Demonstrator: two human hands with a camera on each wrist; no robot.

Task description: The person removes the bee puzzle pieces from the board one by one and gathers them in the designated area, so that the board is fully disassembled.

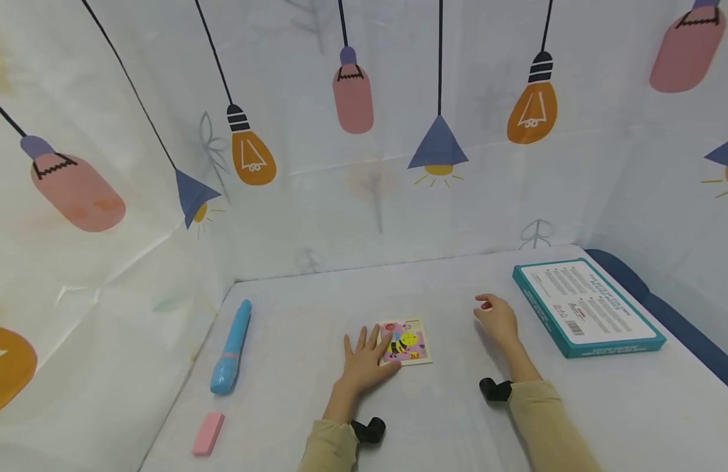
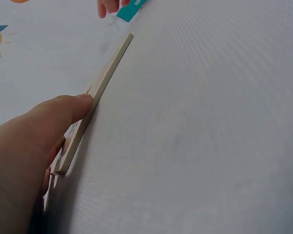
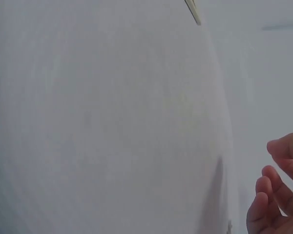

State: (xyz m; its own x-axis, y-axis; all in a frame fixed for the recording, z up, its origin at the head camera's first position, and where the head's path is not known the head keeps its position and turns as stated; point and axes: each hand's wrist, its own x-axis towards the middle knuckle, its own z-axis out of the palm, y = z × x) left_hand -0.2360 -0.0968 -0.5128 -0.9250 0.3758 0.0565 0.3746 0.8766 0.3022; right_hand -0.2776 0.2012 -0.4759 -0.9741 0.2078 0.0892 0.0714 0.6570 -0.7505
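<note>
Lamp-printed sheeting backs the white counter; a blue microphone and pink block lie left, a teal-edged box right. The spread left hand touches the bee board mid-counter; the right hand hovers, loosely curled.

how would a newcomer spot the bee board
On the white table, find the person's left hand, spread near the middle. Partly under that hand lies the bee board, small and square with a pale border. Its yellow bee on pink sets it apart from the larger, text-covered teal box.

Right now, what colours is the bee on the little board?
The bee is mostly yellow and black, clearest in the head view.
</note>
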